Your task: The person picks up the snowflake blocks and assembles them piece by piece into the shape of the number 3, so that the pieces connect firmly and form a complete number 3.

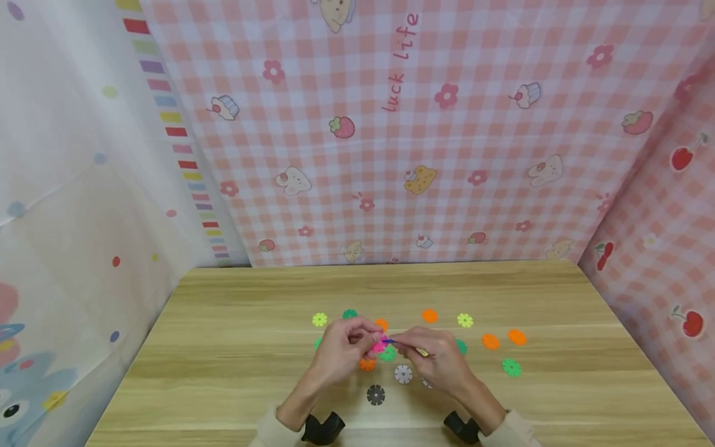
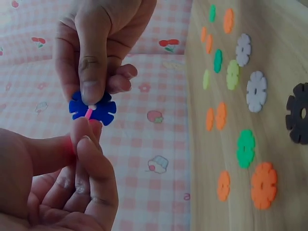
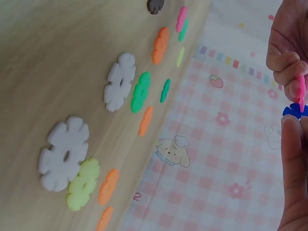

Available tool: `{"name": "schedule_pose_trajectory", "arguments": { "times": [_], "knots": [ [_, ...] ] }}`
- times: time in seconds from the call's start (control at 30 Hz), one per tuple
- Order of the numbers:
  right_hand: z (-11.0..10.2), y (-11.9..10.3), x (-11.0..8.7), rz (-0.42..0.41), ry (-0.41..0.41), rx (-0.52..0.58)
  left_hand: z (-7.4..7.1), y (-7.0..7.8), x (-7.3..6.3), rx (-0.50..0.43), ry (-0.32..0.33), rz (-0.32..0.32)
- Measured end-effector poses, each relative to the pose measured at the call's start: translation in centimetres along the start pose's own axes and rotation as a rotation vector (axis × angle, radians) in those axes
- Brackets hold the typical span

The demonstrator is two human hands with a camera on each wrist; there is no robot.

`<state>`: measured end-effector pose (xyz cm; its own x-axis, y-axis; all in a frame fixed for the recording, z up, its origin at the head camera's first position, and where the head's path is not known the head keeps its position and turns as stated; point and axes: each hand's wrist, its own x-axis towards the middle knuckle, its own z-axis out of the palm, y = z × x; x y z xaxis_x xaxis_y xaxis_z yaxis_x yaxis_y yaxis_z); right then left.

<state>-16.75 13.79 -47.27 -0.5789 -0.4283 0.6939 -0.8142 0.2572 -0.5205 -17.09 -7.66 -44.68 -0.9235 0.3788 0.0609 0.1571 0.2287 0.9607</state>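
Note:
My left hand [image 1: 343, 349] pinches a pink notched plastic disc [image 1: 380, 345] between thumb and fingers. Facing it, my right hand [image 1: 438, 355] pinches a blue notched disc [image 2: 105, 109], seen nearly edge-on in the head view. Both discs are held above the table, and in the left wrist view the pink edge crosses the blue disc near its centre hole. The right wrist view has the pink disc [image 3: 301, 91] standing roughly square to the blue disc [image 3: 293, 111]. Fingertips hide much of both, so I cannot tell how deep their notches interlock.
Scattered over the wooden table [image 1: 223, 347] lie several more notched discs, among them a black disc [image 1: 376, 395], a white disc [image 1: 403, 374], a green disc [image 1: 511, 367] and an orange disc [image 1: 516, 337]. A checked cloth [image 1: 363, 155] hangs behind the table.

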Motion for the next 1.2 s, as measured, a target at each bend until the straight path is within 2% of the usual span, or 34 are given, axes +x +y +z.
{"name": "schedule_pose_trajectory", "arguments": {
  "times": [0.07,0.13,0.23,0.3,0.4,0.47,0.57,0.7,0.87,1.03,1.2],
  "knots": [
    [0.1,-0.1,0.2,0.016,-0.003,-0.001,-0.2,0.0,0.0,-0.001,0.001,0.002],
    [0.2,-0.1,0.3,0.066,-0.016,0.001,-0.5,-0.1,0.0,0.016,-0.006,-0.004],
    [0.6,-0.2,0.5,0.198,-0.045,-0.002,-1.2,-0.5,0.1,0.046,-0.009,-0.017],
    [0.8,-0.1,0.5,0.323,-0.072,0.01,-1.9,-1.0,0.1,0.064,0.012,-0.029],
    [1.0,0.2,0.3,0.506,-0.132,0.075,-3.0,-1.8,-0.1,0.054,0.045,-0.052],
    [1.1,0.4,-0.1,0.607,-0.198,0.17,-3.9,-2.3,-0.3,0.032,0.051,-0.071],
    [1.4,0.8,-0.7,0.693,-0.329,0.309,-5.0,-2.9,-0.5,-0.01,0.027,-0.119],
    [2.0,1.2,-1.2,0.684,-0.47,0.42,-6.1,-3.6,-0.7,-0.044,-0.02,-0.18],
    [2.8,1.5,-1.4,0.65,-0.581,0.425,-6.8,-4.2,-0.8,-0.096,-0.072,-0.215],
    [3.1,1.5,-1.3,0.66,-0.62,0.372,-7.2,-4.5,-0.8,-0.182,-0.138,-0.242],
    [3.4,1.5,-1.1,0.67,-0.624,0.311,-7.6,-4.6,-0.9,-0.232,-0.217,-0.224]
  ]
}}
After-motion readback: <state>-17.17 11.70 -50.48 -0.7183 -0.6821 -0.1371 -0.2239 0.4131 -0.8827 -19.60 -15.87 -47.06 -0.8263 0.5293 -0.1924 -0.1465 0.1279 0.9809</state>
